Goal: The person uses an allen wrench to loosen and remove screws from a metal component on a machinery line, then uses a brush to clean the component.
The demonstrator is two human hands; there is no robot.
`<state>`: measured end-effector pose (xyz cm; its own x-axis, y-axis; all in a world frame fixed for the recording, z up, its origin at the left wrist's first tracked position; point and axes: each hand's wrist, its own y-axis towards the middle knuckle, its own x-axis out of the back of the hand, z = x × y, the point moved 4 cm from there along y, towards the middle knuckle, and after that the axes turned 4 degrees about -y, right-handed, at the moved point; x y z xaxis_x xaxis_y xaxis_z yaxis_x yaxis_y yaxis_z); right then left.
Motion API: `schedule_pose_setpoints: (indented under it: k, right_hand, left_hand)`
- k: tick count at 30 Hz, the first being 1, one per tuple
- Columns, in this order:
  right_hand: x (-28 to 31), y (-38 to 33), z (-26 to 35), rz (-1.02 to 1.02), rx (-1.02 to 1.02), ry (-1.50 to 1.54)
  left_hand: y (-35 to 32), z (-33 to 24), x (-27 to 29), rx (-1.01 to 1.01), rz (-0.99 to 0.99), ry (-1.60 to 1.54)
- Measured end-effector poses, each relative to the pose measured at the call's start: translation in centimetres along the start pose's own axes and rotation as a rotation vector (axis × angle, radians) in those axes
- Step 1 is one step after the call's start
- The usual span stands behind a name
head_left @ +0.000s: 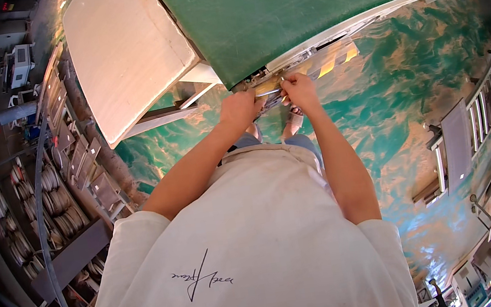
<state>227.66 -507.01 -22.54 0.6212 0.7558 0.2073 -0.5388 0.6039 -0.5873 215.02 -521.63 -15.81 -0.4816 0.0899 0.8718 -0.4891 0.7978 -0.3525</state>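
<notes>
Floor: worn workshop floor [412,86] painted green, with wide patches rubbed down to tan, seen from above past the person's pale shirt.
Work surface: large green-topped table [299,1] fills the upper middle; its pale metal edge curves from the centre toward the upper right.
White panel: a big flat off-white board [124,51] lies to the left of the green top, resting on a metal frame.
Left side of room: shelving [34,214] holding rows of coiled rolls, plus stacked grey metal parts along a rail.
Right side of room: grey machines and racks line the far edge, too small to tell apart.
Markings: yellow and black striped strip [333,62] under the table edge, just right of the hands.
Left hand [239,107]: at the table's underside edge, fingers curled shut; what they grip is hidden.
Right hand [298,88]: just beside the left, fingers pinched on a small pale metal part [271,92] at the table edge.
</notes>
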Motion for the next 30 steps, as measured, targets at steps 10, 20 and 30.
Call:
schedule_pose_setpoints:
  k: [10,20,30]
  right_hand:
    - [1.0,-2.3,-2.4,0.176,-0.224,0.416]
    - [0.4,-3.6,-0.9,0.078,-0.046,0.470]
    - [-0.5,-3.4,-2.4,-0.500,0.682,-0.324]
  left_hand:
    - [0.4,-4.1,1.1,0.027,-0.108,-0.787]
    - [0.1,-7.2,1.2,-0.088,-0.188,-0.705]
    - [2.5,-10.6,-0.5,-0.123,-0.452,-0.602]
